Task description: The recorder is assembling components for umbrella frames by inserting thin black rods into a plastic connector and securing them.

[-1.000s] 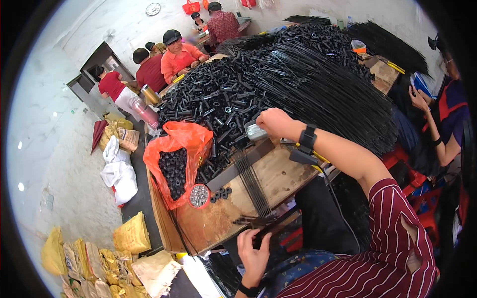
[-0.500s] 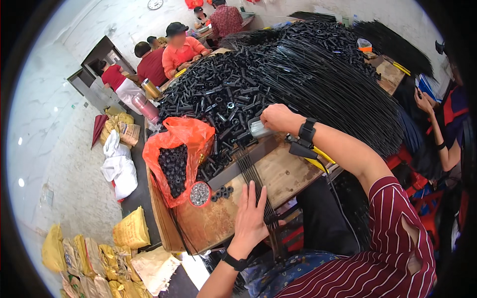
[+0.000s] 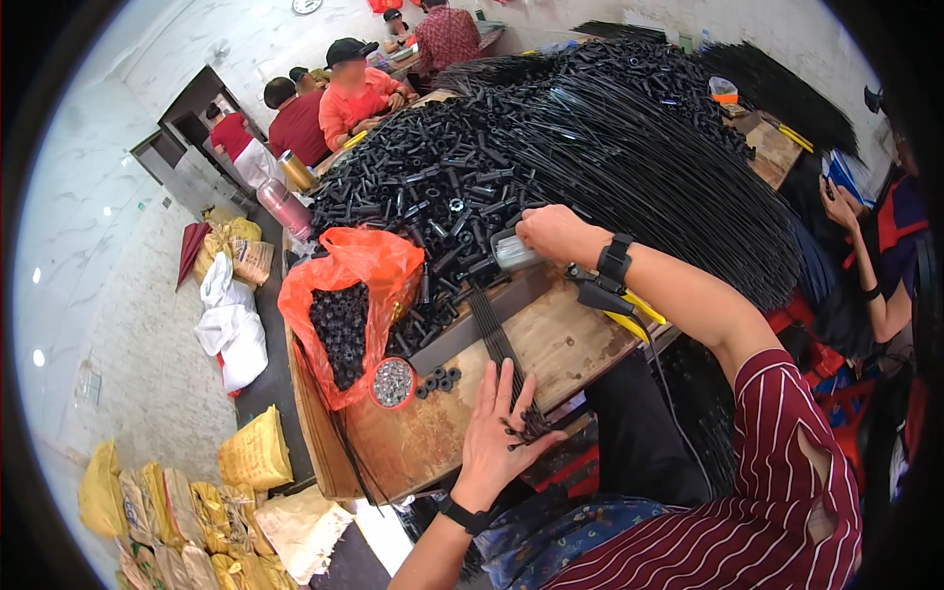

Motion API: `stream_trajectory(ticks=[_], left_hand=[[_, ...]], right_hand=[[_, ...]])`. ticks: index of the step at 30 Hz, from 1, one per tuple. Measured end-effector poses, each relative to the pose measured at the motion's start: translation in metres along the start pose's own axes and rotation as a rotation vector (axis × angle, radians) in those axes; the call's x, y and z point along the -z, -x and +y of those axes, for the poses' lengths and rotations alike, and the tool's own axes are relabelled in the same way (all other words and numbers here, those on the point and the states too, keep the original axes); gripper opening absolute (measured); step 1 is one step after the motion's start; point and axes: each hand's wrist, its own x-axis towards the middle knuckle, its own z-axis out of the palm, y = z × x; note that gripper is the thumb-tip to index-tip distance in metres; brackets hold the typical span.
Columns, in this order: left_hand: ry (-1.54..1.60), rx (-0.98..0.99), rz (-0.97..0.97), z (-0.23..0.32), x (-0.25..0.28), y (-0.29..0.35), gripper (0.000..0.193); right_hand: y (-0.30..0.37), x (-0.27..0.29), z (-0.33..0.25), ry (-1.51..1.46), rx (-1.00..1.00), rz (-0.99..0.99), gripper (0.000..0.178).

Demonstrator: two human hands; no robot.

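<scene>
The left hand (image 3: 499,433) lies spread flat on a bunch of thin black rods (image 3: 501,349) on the wooden tabletop (image 3: 570,344), the right hand (image 3: 551,233) closed round a small clear cup (image 3: 514,253) at the heap's edge; best keep that palm pressing evenly so the rods stay aligned.

A single head camera is looking steeply down, close over the wooden workbench (image 3: 570,344), facing its far edge.
</scene>
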Motion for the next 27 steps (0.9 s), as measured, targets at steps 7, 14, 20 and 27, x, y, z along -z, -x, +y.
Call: stream_trajectory(ticks=[7,14,20,27], left_hand=[[-0.033,-0.018,0.019,-0.002,-0.003,0.002,0.088],[-0.050,0.005,0.004,0.002,-0.001,0.000,0.084],[-0.050,-0.023,0.054,0.003,0.000,0.000,0.083],[-0.069,-0.023,0.056,0.006,0.001,-0.001,0.081]], right_hand=[[0.007,0.004,-0.003,0.033,0.020,0.033,0.007],[0.018,0.015,-0.032,-0.208,0.112,0.268,0.005],[0.027,0.011,-0.059,-0.328,0.211,0.145,0.007],[0.026,0.004,-0.057,-0.307,0.161,0.146,0.009]])
